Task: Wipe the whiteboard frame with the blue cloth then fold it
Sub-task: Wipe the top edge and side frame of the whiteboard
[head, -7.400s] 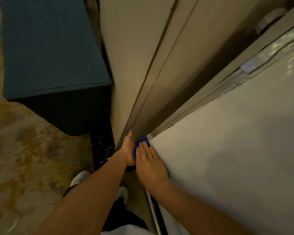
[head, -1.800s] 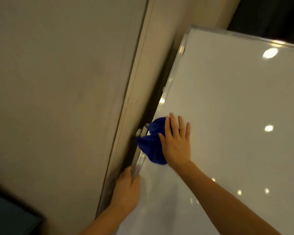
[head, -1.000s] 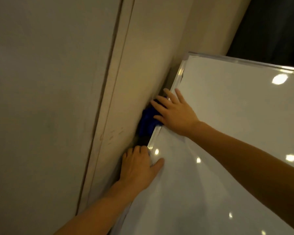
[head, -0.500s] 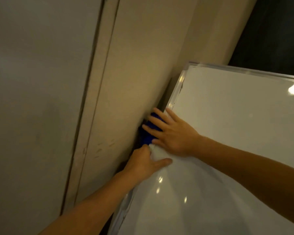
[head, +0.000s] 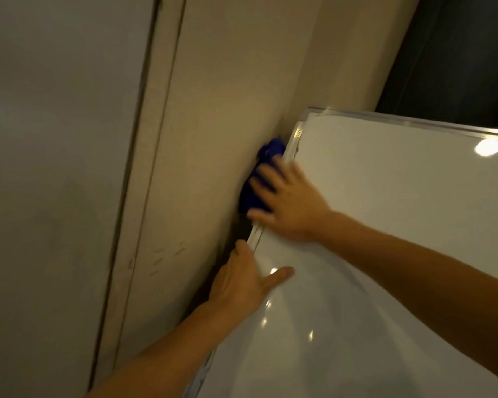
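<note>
A white whiteboard (head: pixel 385 225) with a silvery metal frame (head: pixel 295 139) leans close to a beige wall. The blue cloth (head: pixel 266 156) is bunched over the frame's left edge, in the narrow gap between board and wall. My right hand (head: pixel 288 202) presses the cloth against the frame with spread fingers, covering most of the cloth. Lower on the same edge, my left hand (head: pixel 242 280) grips the frame, fingers behind it and thumb lying on the board face.
The beige wall (head: pixel 213 139) with a vertical groove (head: pixel 144 139) stands immediately left of the board. A dark area (head: pixel 457 53) lies beyond the board's top edge at upper right. Ceiling lights reflect on the glossy board.
My right hand has slid the cloth up the left frame edge toward the top corner. The left hand has followed upward along the edge and keeps its grip.
</note>
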Motion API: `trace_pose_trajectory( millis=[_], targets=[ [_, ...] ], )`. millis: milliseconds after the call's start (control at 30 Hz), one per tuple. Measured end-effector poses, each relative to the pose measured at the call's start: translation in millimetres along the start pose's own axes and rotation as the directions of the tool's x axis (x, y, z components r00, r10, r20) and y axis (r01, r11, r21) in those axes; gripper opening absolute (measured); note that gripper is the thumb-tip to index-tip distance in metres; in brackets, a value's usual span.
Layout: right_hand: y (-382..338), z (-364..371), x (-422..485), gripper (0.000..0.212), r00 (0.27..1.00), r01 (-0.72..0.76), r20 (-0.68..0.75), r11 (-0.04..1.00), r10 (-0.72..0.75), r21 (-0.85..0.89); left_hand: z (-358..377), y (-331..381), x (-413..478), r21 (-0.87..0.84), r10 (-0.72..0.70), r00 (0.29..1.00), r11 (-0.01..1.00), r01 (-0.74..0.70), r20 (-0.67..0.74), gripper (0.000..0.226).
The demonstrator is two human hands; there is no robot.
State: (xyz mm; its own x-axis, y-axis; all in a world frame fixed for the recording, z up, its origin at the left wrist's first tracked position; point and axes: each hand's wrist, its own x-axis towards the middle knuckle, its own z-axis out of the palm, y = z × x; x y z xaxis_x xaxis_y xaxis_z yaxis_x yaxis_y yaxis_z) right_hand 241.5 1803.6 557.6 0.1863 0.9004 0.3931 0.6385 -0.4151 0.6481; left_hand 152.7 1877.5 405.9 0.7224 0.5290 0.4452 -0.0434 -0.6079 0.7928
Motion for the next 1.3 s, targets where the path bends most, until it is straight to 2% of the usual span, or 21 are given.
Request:
trace_pose_trajectory(
  millis=[67,100,200,233,267,333,367,400,467,533,567,667,700,800,833,933,967,1100,1133,1233,1300],
  targets=[
    [-20,12,-15,0.076,0.982,0.190,0.020,0.979,-0.189,-0.073,4,-2,-1,0.050,0.049,0.996,0.998,-0.045,-0.070,0.106],
    [-11,10,-14,0.075,0.981,0.196,0.024,0.975,-0.195,-0.108,5,-2,-1,0.085,0.052,0.995,0.995,-0.044,-0.086,0.112],
    [26,-7,8,0.076,0.988,-0.136,-0.076,0.989,0.132,-0.056,11,0,-3,0.168,0.018,0.996,0.986,-0.003,-0.092,0.125],
    [22,-11,9,0.077,0.983,-0.174,-0.058,0.985,0.172,-0.018,13,0,-4,0.167,0.020,0.994,0.986,-0.002,-0.104,0.127],
    [10,-8,6,0.077,0.994,-0.108,-0.033,0.994,0.109,0.023,14,0,-6,0.170,0.040,0.991,0.985,-0.018,-0.128,0.127],
    [-27,10,-13,0.073,0.988,0.154,0.024,0.988,-0.154,-0.010,16,-4,-9,0.169,0.082,0.982,0.984,-0.053,-0.169,0.126],
    [-29,14,-19,0.071,0.972,0.236,0.034,0.969,-0.234,-0.072,16,-5,-9,0.159,0.079,0.981,0.986,-0.050,-0.176,0.128],
    [-18,10,-19,0.070,0.973,0.231,0.035,0.968,-0.228,-0.100,16,-6,-9,0.158,0.067,0.983,0.987,-0.039,-0.174,0.129],
    [19,-1,-1,0.072,0.997,0.003,-0.076,0.998,-0.008,-0.067,19,-4,-8,0.191,0.048,0.985,0.981,-0.016,-0.165,0.130],
    [30,-12,4,0.077,0.988,-0.141,-0.067,0.989,0.138,-0.033,22,0,-10,0.221,0.046,0.987,0.975,-0.011,-0.156,0.130],
    [24,-10,3,0.079,0.993,-0.104,-0.056,0.995,0.103,-0.009,23,1,-6,0.234,0.063,0.985,0.972,-0.025,-0.159,0.128],
    [-5,5,-14,0.071,0.975,0.222,0.028,0.970,-0.221,-0.095,19,-2,-5,0.285,0.088,0.978,0.958,-0.031,-0.187,0.125],
    [4,1,-12,0.070,0.977,0.212,0.024,0.970,-0.210,-0.122,18,-3,-6,0.301,0.087,0.978,0.953,-0.026,-0.189,0.125],
    [51,-18,10,0.074,0.980,-0.169,-0.119,0.983,0.161,-0.065,14,5,-2,0.384,0.143,0.967,0.922,-0.052,-0.211,0.125],
    [55,-22,13,0.076,0.974,-0.199,-0.120,0.979,0.191,-0.054,12,10,2,0.412,0.174,0.961,0.908,-0.072,-0.214,0.125],
    [43,-9,7,0.077,0.999,0.045,0.001,0.990,-0.045,-0.132,4,29,16,0.469,0.266,0.940,0.872,-0.141,-0.212,0.125],
    [51,-8,8,0.076,0.998,0.063,-0.013,0.982,-0.066,-0.178,2,37,23,0.487,0.290,0.934,0.859,-0.158,-0.207,0.123],
    [106,-34,27,0.076,0.928,-0.353,-0.143,0.935,0.345,-0.037,3,67,54,0.514,0.333,0.930,0.831,-0.212,-0.156,0.121],
    [107,-36,30,0.077,0.931,-0.346,-0.141,0.938,0.338,-0.036,5,74,61,0.510,0.331,0.933,0.832,-0.218,-0.140,0.121],
    [91,-32,31,0.077,0.980,-0.146,-0.149,0.982,0.128,-0.116,10,87,84,0.512,0.326,0.938,0.829,-0.224,-0.119,0.119],
    [105,-42,37,0.073,0.970,-0.198,-0.179,0.961,0.164,-0.195,13,97,97,0.509,0.318,0.941,0.832,-0.219,-0.115,0.118]
  ],
)
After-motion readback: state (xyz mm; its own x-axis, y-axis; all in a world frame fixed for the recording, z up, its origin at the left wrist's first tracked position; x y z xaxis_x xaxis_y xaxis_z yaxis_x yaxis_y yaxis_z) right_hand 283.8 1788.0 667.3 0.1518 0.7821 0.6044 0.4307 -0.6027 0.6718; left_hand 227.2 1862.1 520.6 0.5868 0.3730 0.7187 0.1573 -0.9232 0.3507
